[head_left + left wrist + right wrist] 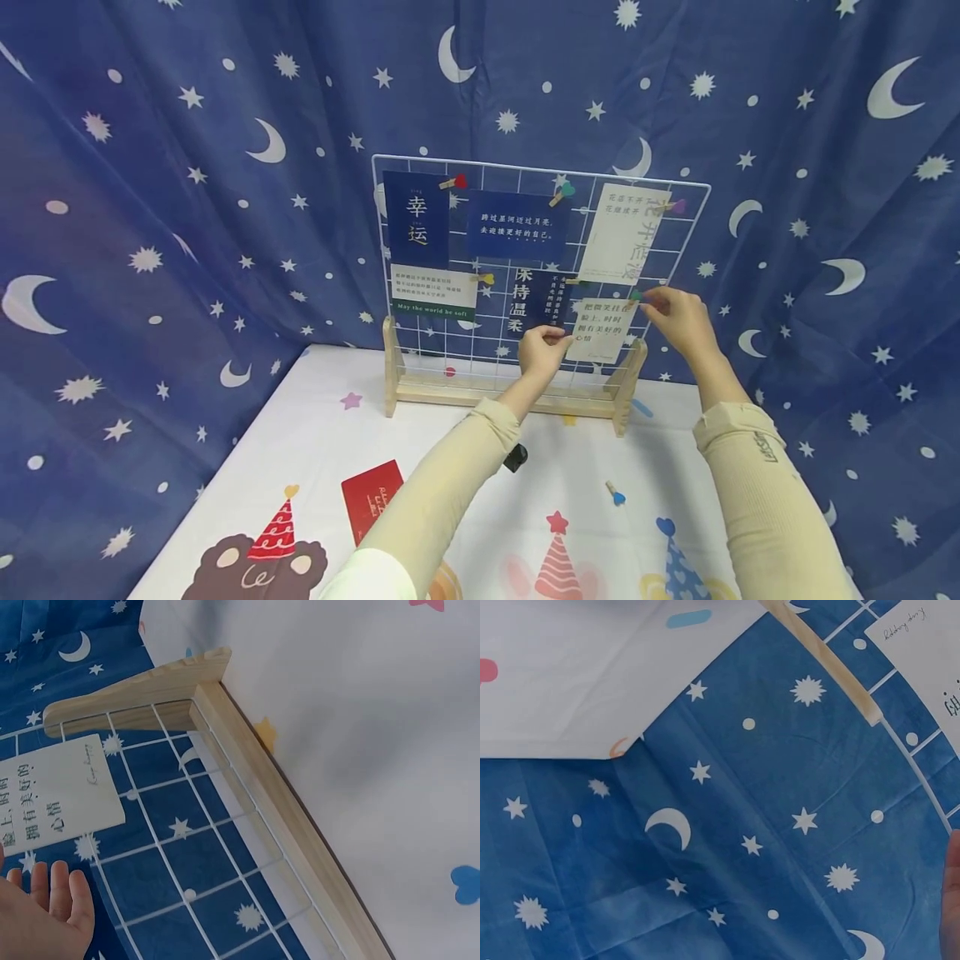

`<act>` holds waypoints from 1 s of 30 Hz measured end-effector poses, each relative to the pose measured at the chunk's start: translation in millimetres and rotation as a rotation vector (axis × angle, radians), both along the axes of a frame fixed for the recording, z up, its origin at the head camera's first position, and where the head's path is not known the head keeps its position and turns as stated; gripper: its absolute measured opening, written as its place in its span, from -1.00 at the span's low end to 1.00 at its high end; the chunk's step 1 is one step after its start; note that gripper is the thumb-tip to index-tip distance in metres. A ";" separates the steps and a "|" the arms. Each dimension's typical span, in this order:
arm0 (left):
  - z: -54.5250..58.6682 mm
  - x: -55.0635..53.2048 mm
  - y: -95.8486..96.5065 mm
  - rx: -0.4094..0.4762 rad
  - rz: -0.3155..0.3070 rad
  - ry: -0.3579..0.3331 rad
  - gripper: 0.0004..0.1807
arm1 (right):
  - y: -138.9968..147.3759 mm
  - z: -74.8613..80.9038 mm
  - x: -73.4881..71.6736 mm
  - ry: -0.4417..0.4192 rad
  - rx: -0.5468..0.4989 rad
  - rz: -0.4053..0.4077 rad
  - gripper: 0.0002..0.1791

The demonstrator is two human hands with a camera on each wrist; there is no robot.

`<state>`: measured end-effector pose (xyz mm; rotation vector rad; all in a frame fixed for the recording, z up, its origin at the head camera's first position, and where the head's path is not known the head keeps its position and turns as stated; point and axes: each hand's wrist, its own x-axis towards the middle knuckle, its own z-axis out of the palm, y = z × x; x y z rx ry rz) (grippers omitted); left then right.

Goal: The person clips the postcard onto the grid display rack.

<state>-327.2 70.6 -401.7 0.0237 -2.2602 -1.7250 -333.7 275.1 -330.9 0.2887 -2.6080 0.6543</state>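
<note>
A white card (600, 330) with dark lettering lies against the lower right of a white wire grid (495, 350). At its upper right corner, my right hand (684, 321) pinches a small wooden clothespin with a green heart (637, 296). The fingertips of my left hand (543, 353) hold the card's left edge; the left wrist view shows the other fingers loosely bent beside it, the pinch itself being cut off. Directly left hangs a dark blue card (546, 300), partly behind my left fingers. Only a sliver of my right hand (950, 900) enters the right wrist view.
Other cards hang clipped on the grid, among them a blue card (417, 218) and a tall white card (618, 237). A wooden base (502, 398) supports the grid. On the table lie a red card (370, 498), a blue-heart clothespin (615, 493) and a black object (516, 457).
</note>
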 end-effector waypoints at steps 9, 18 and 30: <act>3.2 1.5 -22.8 -0.051 -0.036 0.009 -0.78 | 2.3 -5.2 5.1 0.038 -0.004 0.029 -0.70; 3.5 7.6 -51.3 -0.065 -0.127 0.005 -0.71 | -1.8 -11.7 12.5 0.112 -0.023 0.080 -0.73; 5.6 19.7 -91.1 -0.114 -0.200 -0.025 -0.67 | -3.4 -33.5 25.2 0.128 -0.038 0.119 -0.76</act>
